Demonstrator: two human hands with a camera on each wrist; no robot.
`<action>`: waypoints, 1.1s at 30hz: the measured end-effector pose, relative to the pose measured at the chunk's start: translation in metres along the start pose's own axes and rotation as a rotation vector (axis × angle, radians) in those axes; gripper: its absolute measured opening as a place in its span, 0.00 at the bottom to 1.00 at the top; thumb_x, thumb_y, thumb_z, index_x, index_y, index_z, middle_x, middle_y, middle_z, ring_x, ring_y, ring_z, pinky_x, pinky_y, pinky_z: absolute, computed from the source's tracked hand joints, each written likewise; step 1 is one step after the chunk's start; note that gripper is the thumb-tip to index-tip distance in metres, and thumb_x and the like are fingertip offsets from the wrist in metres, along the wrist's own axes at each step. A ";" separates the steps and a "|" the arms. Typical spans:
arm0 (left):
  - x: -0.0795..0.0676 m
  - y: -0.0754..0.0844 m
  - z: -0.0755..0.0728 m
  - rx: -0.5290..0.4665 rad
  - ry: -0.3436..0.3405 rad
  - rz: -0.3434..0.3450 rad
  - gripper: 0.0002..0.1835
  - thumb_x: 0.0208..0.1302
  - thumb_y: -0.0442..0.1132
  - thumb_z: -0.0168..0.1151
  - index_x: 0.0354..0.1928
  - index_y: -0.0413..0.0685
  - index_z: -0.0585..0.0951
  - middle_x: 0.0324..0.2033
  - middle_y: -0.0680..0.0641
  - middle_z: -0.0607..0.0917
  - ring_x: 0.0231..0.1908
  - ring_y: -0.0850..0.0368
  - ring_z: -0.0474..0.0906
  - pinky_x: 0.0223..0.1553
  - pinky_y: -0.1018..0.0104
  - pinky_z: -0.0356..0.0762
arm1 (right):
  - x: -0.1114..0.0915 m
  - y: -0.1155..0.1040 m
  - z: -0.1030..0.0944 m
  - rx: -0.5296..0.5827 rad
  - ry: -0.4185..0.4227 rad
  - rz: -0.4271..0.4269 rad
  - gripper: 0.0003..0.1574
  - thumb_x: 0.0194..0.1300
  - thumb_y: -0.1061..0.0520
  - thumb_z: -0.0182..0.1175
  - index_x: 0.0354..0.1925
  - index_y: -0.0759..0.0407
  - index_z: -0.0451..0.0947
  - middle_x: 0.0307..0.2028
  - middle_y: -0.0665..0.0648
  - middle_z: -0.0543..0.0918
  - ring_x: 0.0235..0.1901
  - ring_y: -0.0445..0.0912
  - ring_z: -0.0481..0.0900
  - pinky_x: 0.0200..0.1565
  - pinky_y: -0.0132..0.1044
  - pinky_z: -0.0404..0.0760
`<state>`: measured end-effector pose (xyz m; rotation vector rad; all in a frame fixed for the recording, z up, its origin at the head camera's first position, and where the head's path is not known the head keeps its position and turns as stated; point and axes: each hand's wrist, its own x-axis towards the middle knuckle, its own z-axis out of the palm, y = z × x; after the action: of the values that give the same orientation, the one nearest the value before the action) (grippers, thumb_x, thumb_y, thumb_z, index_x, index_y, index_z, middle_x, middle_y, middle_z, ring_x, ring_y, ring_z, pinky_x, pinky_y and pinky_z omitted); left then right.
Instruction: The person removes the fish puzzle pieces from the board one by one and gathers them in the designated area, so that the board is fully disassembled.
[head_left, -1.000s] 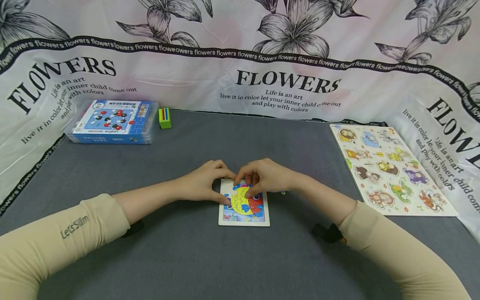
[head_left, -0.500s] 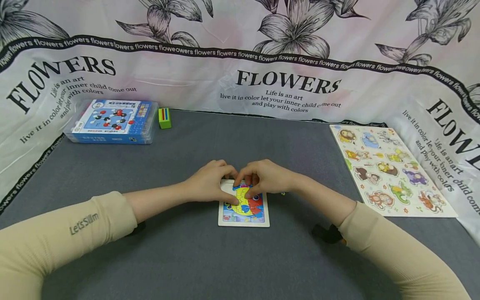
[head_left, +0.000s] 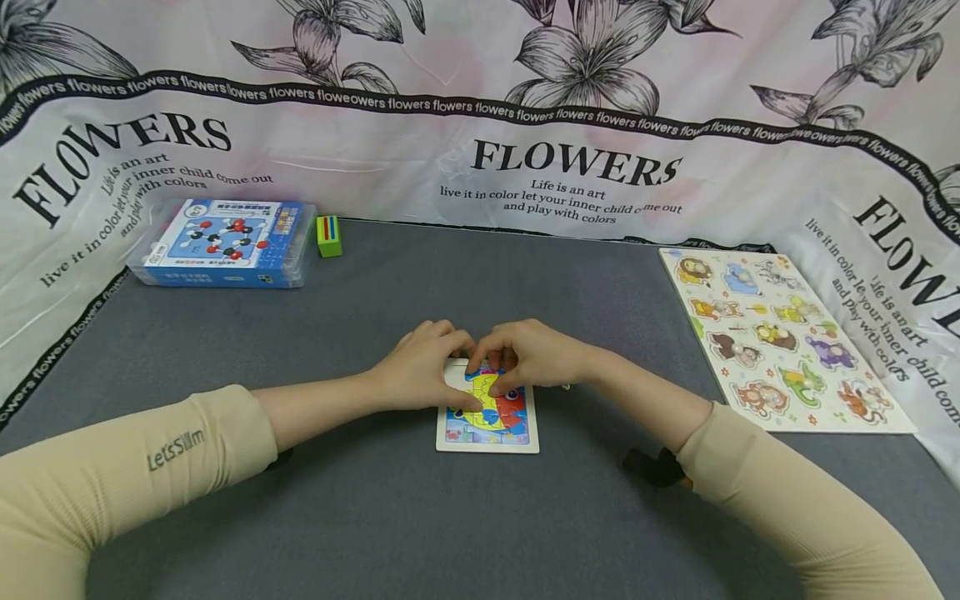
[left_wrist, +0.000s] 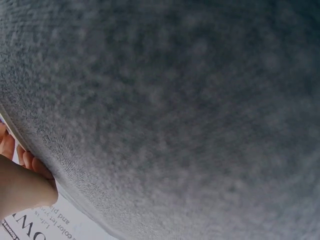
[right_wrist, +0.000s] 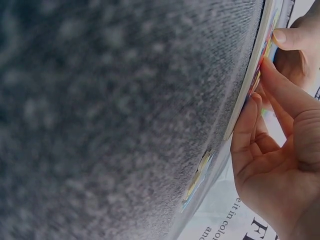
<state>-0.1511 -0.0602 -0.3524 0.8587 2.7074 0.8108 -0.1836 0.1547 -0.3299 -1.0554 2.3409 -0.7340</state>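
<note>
A small jigsaw puzzle [head_left: 487, 446] in a white frame lies flat on the grey table, showing a yellow, red and blue fish. My left hand [head_left: 420, 367] reaches over its left side, thumb laid on the picture and fingers arched over the far edge. From the right, my right hand [head_left: 543, 354] touches the puzzle with thumb and bent fingers, which also show in the right wrist view. Whether a single piece sits between those fingertips is hidden. Just beyond the right hand lies a small loose puzzle piece [right_wrist: 197, 177], mostly covered in the head view.
A clear box with a blue molecule-model label [head_left: 221, 246] stands at the back left. Beside it is a small green block [head_left: 329, 237] with coloured stripes. An animal puzzle board [head_left: 783, 342] lies at the right. A flower-printed cloth [head_left: 420, 167] hangs behind the table.
My left hand has moved slightly right, its thumb sliding from the puzzle's left part further toward the middle. The right hand has stayed nearly still.
</note>
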 end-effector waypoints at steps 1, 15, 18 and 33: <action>0.000 0.000 0.000 0.001 0.002 0.004 0.34 0.46 0.60 0.77 0.53 0.52 0.80 0.44 0.49 0.77 0.42 0.55 0.67 0.40 0.65 0.63 | 0.000 0.000 0.000 -0.001 0.000 0.002 0.19 0.54 0.57 0.74 0.46 0.48 0.85 0.34 0.53 0.78 0.27 0.40 0.74 0.32 0.30 0.75; -0.001 -0.001 0.000 0.012 0.010 0.019 0.33 0.47 0.61 0.76 0.52 0.53 0.79 0.45 0.49 0.77 0.43 0.55 0.67 0.41 0.65 0.64 | -0.001 -0.002 0.002 -0.003 0.024 0.013 0.20 0.54 0.57 0.74 0.46 0.46 0.84 0.39 0.53 0.77 0.27 0.42 0.72 0.33 0.31 0.74; -0.001 -0.001 0.000 0.015 0.011 0.020 0.33 0.47 0.61 0.76 0.52 0.52 0.79 0.45 0.49 0.77 0.42 0.56 0.67 0.41 0.65 0.64 | -0.001 -0.003 0.001 -0.003 0.025 0.013 0.20 0.54 0.57 0.74 0.46 0.46 0.84 0.39 0.53 0.77 0.29 0.42 0.72 0.34 0.31 0.74; 0.000 -0.002 0.000 0.033 0.006 0.018 0.34 0.47 0.61 0.76 0.53 0.52 0.79 0.47 0.49 0.78 0.44 0.55 0.68 0.43 0.63 0.65 | 0.000 -0.004 0.001 -0.005 0.027 -0.005 0.21 0.54 0.58 0.74 0.46 0.45 0.82 0.37 0.51 0.78 0.35 0.44 0.72 0.39 0.33 0.74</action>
<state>-0.1516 -0.0615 -0.3539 0.8901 2.7295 0.7763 -0.1804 0.1520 -0.3279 -1.0603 2.3645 -0.7494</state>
